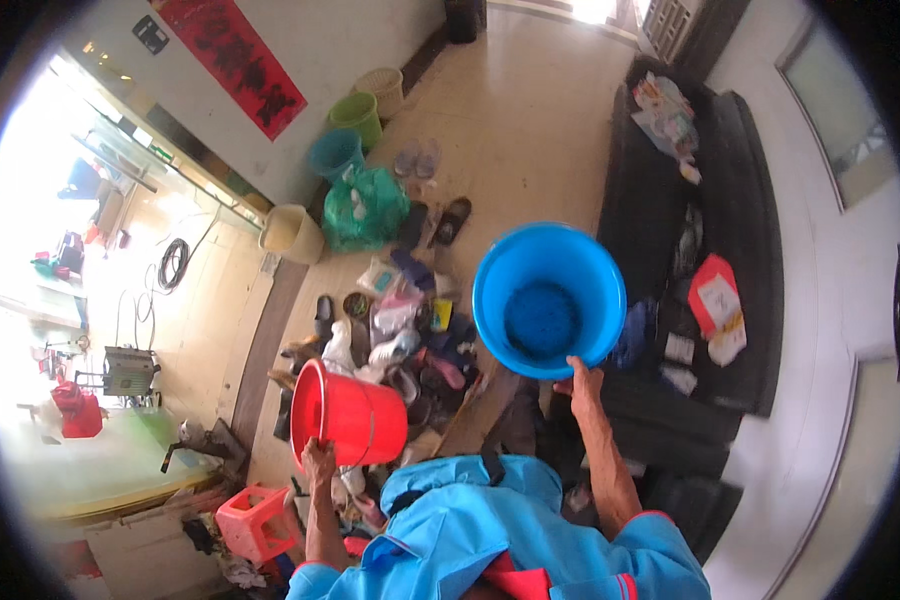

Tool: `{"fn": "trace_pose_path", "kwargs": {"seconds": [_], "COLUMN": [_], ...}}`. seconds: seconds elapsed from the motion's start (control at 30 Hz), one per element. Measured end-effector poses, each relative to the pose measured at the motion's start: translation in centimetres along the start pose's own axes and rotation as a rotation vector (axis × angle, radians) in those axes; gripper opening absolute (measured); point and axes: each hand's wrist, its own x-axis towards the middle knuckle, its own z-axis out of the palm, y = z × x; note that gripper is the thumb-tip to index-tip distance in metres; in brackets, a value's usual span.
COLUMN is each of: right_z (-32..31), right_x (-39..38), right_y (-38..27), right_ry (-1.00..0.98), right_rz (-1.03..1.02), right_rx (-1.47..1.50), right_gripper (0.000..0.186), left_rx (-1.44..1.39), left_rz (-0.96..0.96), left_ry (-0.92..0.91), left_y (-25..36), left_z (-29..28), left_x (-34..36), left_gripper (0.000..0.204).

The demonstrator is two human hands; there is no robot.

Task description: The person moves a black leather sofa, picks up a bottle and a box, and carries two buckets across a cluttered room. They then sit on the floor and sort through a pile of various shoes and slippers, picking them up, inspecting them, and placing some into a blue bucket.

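My left hand [318, 456] grips the near rim of a red bucket [375, 425], which is tilted on its side with its mouth toward the left and a wire handle across its wall. On the right, my right hand [582, 378] holds the near rim of a larger blue bucket [600, 290]. That one's mouth faces up at me, and dark marks show on its inner bottom. Both buckets are held off the floor, above a heap of shoes [402, 385] and bags. The fingers under each rim are partly hidden.
A black sofa [630, 190] with plastic bags [665, 115] and a red package [710, 295] runs along the right wall. By the left wall stand several bins, a blue one [336, 152] among them, beside a green plastic bag [365, 210]. A red stool [260, 525] sits lower left.
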Motion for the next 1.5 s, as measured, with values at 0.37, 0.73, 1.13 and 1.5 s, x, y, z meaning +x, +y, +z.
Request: {"fn": "trace_pose_path", "kwargs": {"seconds": [0.37,0.73,1.13,1.5], "right_z": [12.1,25.1,41.6,56.6], "right_x": [23.2,44.3,63.2,86.3], "right_y": [-17.1,-27.5,-35.0,-33.0], "right_ry": [-0.012,-0.023,-0.055,-0.274], "right_rz": [0.146,0.218,0.233,0.329], "right_rx": [-0.160,-0.213,-0.353,-0.315], "right_gripper": [0.033,0.047,0.036,0.037], "left_rx": [-0.093,-0.032,0.022,0.296], "left_rz": [-0.195,-0.527,-0.662,-0.826], "left_ry": [0.071,-0.026,-0.015,0.133], "left_y": [12.4,24.2,31.8,32.9], "left_z": [5.9,16.5,19.8,29.9], "left_x": [7.6,15.2,31.8,48.6], "left_gripper": [0.029,0.030,0.024,0.025]}}
